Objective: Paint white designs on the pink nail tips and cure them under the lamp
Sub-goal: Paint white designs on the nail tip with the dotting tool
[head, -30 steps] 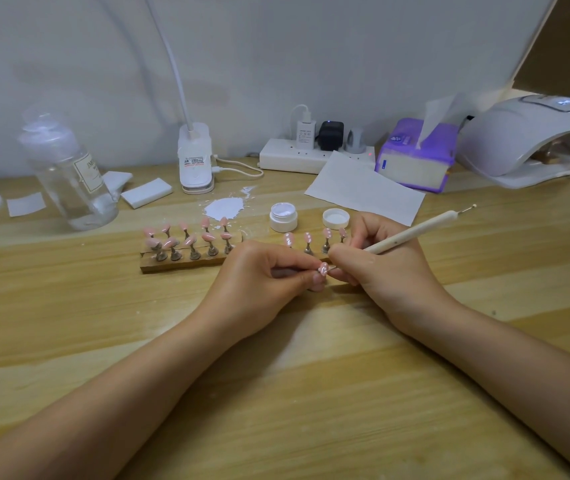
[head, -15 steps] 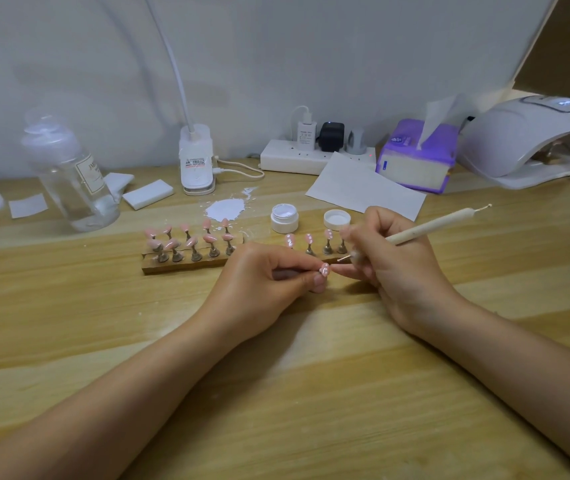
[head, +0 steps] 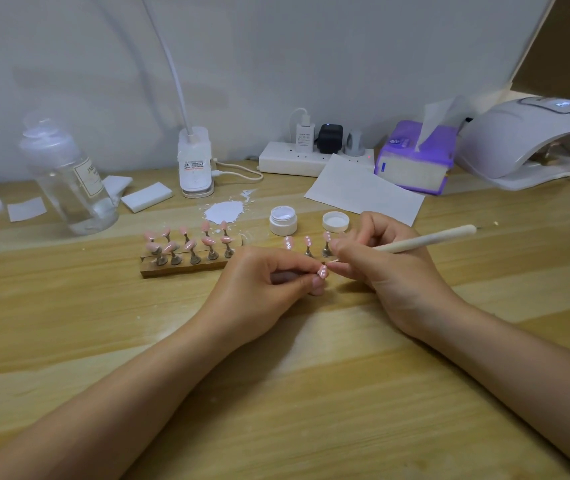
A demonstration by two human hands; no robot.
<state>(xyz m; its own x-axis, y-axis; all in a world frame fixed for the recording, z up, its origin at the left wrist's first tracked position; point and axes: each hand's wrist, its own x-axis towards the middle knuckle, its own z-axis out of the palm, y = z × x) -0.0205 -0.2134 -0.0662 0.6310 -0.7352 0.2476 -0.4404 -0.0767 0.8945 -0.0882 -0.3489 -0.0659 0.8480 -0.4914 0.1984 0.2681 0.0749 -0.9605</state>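
Pink, with white dots already on it, the small oval nail tip on its metal stand [head: 322, 271] sits pinched between the left hand's [head: 263, 289] thumb and forefinger, low over the pale wooden tabletop [head: 311, 410]. The right hand [head: 380, 271] grips a slim cream dotting pen [head: 425, 241] like a pencil, its fine end just beside the tip. Painting seems underway; next likely calls for 1 steady dab, then the white domed curing lamp [head: 526, 140] far right.
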